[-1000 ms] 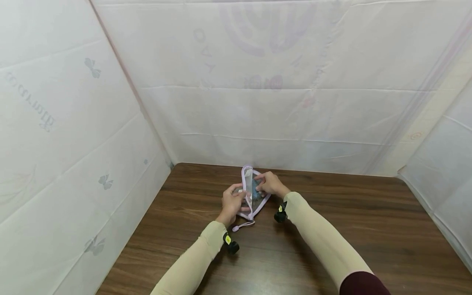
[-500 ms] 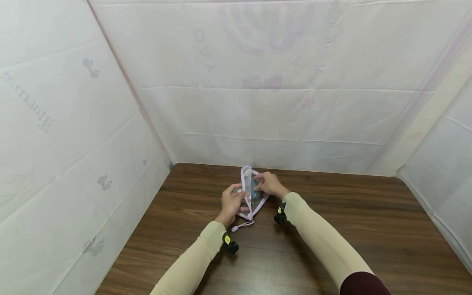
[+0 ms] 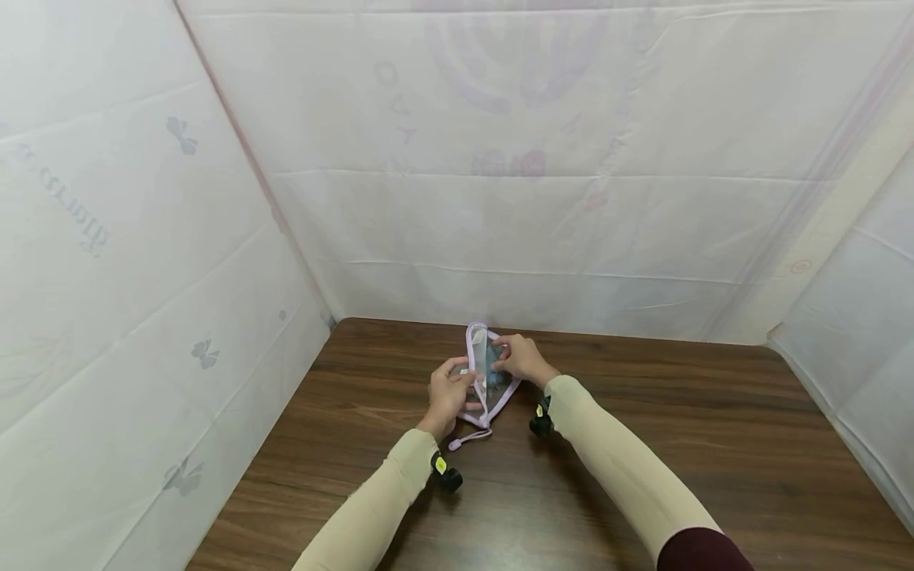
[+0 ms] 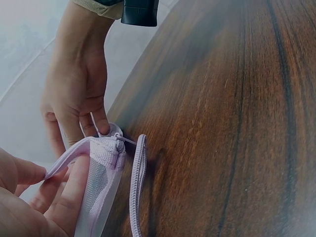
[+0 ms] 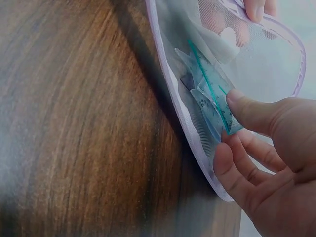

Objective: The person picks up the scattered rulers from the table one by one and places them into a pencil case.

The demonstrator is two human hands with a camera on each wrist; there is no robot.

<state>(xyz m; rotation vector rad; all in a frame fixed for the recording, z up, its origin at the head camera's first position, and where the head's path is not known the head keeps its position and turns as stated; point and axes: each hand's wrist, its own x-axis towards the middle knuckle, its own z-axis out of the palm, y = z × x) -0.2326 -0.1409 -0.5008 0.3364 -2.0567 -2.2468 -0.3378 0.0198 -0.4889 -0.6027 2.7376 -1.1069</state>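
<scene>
A mesh zip pouch (image 3: 500, 403) with lilac trim stands partly open on the table, its mouth spread between my hands. My left hand (image 3: 446, 392) pinches the pouch's left edge between thumb and fingers, as the left wrist view shows. A lilac zipper pull cord (image 4: 138, 185) hangs at the pouch's near corner. My right hand (image 3: 524, 358) reaches to the pouch's opening from the right. In the right wrist view its thumb and fingers pinch clear plastic set squares or rulers (image 5: 210, 91) with teal edges, lying inside the pouch. A small dark piece (image 5: 187, 81) sits beside them.
The brown wood-grain table (image 3: 643, 460) has its back edge just behind the pouch. White printed sheeting (image 3: 457, 214) stands behind and at both sides. A black camera (image 3: 446, 476) is strapped to each wrist.
The pouch's right edge has moved slightly left, and the right hand's fingers have shifted a little at the opening. The left hand keeps its hold in about the same place.
</scene>
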